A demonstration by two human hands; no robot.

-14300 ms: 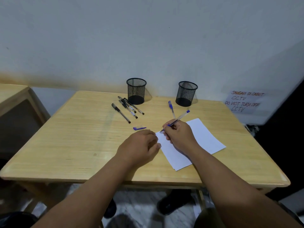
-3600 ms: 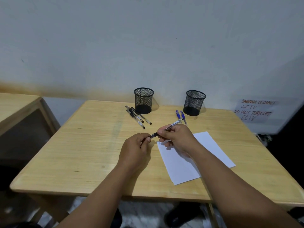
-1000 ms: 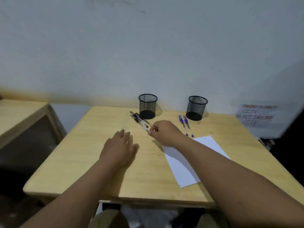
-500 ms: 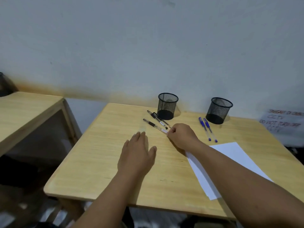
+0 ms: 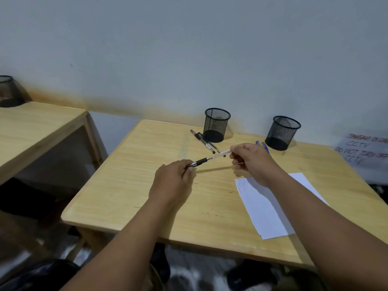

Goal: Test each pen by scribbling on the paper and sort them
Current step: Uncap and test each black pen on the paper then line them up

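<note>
Both hands raised above wooden table. Left hand pinches the black grip end of a clear-barrelled pen; right hand pinches the opposite end. Pen spans between the hands, tilted, right end higher. Shadow of pen falls on table beneath it.

White paper lies on table, near right, partly under right forearm; faint marks at its far left corner.

Two black mesh cups at far edge: left cup, right cup. Black pens lie just beside left cup. Blue pens lie near right cup, partly hidden by right hand.
</note>
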